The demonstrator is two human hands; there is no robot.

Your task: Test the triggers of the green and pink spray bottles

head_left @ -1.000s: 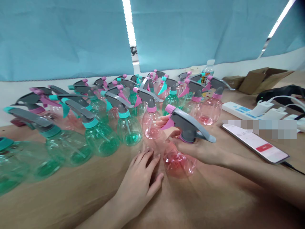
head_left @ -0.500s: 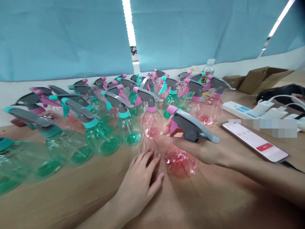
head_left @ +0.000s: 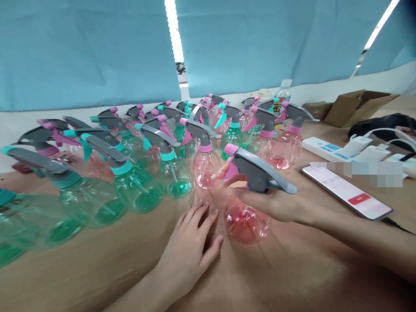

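Observation:
My right hand (head_left: 273, 203) is wrapped round the neck of a pink spray bottle (head_left: 247, 221), below its grey trigger head. Its fingers reach forward near the pink trigger, and the nozzle points away to the left. Pink liquid shows inside the clear round body. My left hand (head_left: 190, 238) lies on the wooden table (head_left: 130, 264) with fingers stretched out and holds nothing. Just beyond it stand a green spray bottle (head_left: 175, 177) and another pink spray bottle (head_left: 207, 167), both upright with some liquid inside.
Several more green and pink spray bottles (head_left: 138, 188) crowd the left and back. At right lie a phone (head_left: 346, 193) with a lit screen and a white power strip (head_left: 328, 149) with plugged-in chargers. A cardboard box (head_left: 357, 108) and a labelled plastic bottle (head_left: 283, 93) stand farther back.
The fingers of my right hand have shifted slightly forward by the trigger, still gripping the pink spray bottle. My left hand stays put. The view has moved very slightly.

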